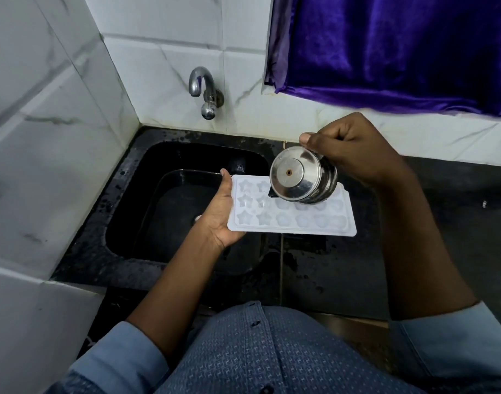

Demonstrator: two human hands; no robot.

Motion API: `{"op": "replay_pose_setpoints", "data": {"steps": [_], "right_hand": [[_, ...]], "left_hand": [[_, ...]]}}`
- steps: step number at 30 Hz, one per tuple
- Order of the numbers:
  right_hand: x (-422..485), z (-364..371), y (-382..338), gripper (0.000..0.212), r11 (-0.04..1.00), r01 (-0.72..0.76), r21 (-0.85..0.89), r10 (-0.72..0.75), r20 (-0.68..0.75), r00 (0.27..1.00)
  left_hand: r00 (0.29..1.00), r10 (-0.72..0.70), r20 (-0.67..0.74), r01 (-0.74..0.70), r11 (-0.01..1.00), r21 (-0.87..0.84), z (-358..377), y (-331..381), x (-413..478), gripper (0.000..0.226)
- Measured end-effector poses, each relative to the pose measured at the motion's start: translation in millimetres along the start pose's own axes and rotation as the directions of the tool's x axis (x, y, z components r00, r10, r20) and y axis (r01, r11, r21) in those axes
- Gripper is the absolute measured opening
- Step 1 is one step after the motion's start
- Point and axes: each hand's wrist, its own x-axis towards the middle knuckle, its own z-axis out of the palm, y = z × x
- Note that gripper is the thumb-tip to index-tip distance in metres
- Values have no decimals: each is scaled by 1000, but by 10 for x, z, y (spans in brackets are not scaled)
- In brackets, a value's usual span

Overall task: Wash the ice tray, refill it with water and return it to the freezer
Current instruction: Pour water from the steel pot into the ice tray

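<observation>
View from above, looking down a person's front. Nearest is a blue patterned button shirt point(272, 351), with both forearms reaching forward from rolled sleeves. The left hand point(218, 211) grips the left end of a white ice tray point(289, 220), thumb over its edge and fingers beneath, holding it roughly level above the right rim of a black sink point(121, 177). The tray has star and rounded cells, and it is unclear whether they hold water. The right hand point(354, 152) is curled around a steel cup point(297, 174), which is tipped on its side just above the tray with its base towards the camera. To the right is a dark wet counter point(442, 209). Beyond, a chrome tap point(202, 86) juts from white marbled tiles point(44, 109), beside a purple curtain point(400, 46).
</observation>
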Motion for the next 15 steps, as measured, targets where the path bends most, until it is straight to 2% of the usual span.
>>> {"op": "replay_pose_setpoints", "data": {"steps": [7,15], "right_hand": [[69,96,25,66,1000,-9,12,9,20,1000],[121,143,3,64,1000,4,-3,-4,43,999]], "left_hand": [[998,-31,55,32,999,-21,-2,-37,35,98],[998,-27,52,29,999,-46,7,-48,52,96]]}}
